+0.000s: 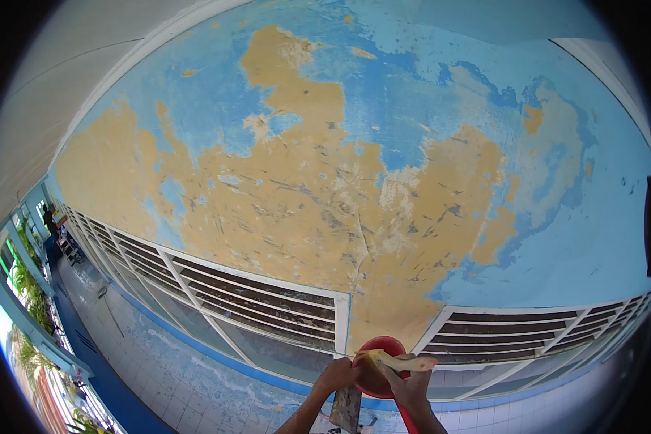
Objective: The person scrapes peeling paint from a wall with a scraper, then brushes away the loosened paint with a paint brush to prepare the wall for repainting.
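A wall (325,188) fills the view, its blue paint scraped away over a broad tan patch. Louvred windows (260,304) run along its base from nine to four o'clock, above a tiled floor (166,376). At six o'clock sits a red bowl (380,362); its contents cannot be seen. The right hand (410,387) grips a putty knife (396,360) laid across the bowl's rim. The left hand (334,376) is closed on a flat trowel (346,406) just beside the bowl.
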Tool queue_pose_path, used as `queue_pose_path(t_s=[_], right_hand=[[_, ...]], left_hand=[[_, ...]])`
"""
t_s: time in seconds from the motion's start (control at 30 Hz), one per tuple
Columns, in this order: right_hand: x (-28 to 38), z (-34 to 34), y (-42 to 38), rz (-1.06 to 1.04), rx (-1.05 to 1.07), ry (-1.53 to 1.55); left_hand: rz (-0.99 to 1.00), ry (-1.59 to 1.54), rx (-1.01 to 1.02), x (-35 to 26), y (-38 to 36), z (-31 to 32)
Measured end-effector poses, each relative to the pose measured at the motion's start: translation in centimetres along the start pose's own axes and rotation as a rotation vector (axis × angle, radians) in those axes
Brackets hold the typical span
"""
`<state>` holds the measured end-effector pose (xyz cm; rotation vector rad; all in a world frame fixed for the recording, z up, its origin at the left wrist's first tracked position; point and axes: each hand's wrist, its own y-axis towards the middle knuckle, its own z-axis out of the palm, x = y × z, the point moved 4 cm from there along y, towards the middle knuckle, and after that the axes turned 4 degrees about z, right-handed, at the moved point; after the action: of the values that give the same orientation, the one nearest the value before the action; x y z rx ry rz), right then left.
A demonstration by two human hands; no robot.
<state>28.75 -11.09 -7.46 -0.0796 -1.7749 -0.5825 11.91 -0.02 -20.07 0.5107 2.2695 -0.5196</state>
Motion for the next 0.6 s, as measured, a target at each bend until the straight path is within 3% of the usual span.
queue_pose_path(t_s=[0.1, 0.17, 0.3, 0.37, 0.4, 0.53, 0.6], right_hand=[[0.1, -1.1, 0.1, -0.016, 0.048, -0.164], [2.1, -1.4, 0.3, -0.211, 0.071, -0.72], [0.8, -2.8, 0.0, -0.246, 0.158, -0.79], [-1.6, -4.9, 0.1, 0.042, 0.185, -0.24], [-2.2, -6.2, -0.1, 0.168, 0.075, -0.203], [-9.0, -12.2, -3.2, 0.252, -0.289, -0.392], [-9.9, -12.5, -5.6, 0.187, -0.257, -0.44]], left_hand=[[-0.05, 0.05, 0.093, -0.8, -0.4, -0.7], [-0.097, 0.035, 0.084, -1.7, -1.0, -0.8], [-0.143, -0.037, 0.007, 0.1, -0.1, 0.2], [-0.033, -0.074, -0.039, 3.5, 0.5, 1.8], [0.078, -0.12, -0.085, 4.5, 0.4, 2.5], [0.022, -0.116, -0.261, 5.8, -1.6, 3.1], [-0.034, -0.1, -0.317, 7.4, -1.8, 4.4]])
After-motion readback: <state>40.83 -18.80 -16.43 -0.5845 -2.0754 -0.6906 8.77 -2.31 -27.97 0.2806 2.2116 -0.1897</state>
